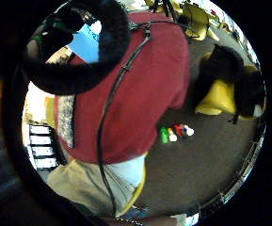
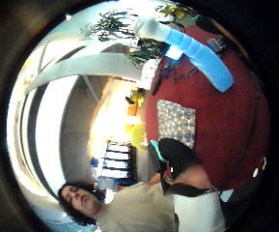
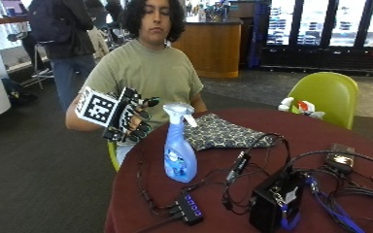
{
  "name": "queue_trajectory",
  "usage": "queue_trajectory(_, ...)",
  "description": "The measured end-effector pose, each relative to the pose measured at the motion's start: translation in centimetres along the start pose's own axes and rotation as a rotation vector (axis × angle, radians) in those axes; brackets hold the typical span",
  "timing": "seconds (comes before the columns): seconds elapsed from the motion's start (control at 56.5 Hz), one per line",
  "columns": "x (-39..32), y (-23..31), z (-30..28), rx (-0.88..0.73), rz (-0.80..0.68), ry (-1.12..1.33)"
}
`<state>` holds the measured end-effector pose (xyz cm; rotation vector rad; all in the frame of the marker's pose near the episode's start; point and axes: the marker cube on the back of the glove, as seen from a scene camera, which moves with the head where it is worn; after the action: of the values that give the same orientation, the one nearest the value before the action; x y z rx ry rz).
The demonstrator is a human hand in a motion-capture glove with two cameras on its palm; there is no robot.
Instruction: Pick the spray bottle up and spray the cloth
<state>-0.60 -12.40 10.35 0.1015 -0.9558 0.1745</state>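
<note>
A blue spray bottle [image 3: 178,150] with a white trigger head stands upright on the dark red round table [image 3: 342,133], near its edge on the person's side. Behind it a patterned cloth [image 3: 222,132] lies flat. My gloved right hand [image 3: 131,119] hangs in the air beside the bottle's head, a short gap away, fingers spread and slightly bent, holding nothing. The thumb side palm view shows the bottle [image 2: 197,50] and the cloth [image 2: 176,121] on the table [image 2: 230,130]. In the little finger side palm view the bottle [image 1: 84,44] shows behind a black strap, with the cloth [image 1: 66,120] nearby.
A black box [image 3: 274,199], a small hub [image 3: 188,209] and tangled cables [image 3: 251,165] cover the table's near side. A green chair [image 3: 325,94] stands at the far side, with small coloured bottles [image 3: 299,106] next to it.
</note>
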Motion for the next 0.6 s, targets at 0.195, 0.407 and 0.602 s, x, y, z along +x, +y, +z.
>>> queue_trajectory(0.195, 0.4, -4.4, 1.2, 0.041, 0.025, -0.074)
queue_trajectory(0.407, -0.1, -10.3, 2.4, 0.129, -0.004, -0.287)
queue_trajectory(0.602, -1.0, -13.7, 4.4, 0.181, -0.079, -0.343)
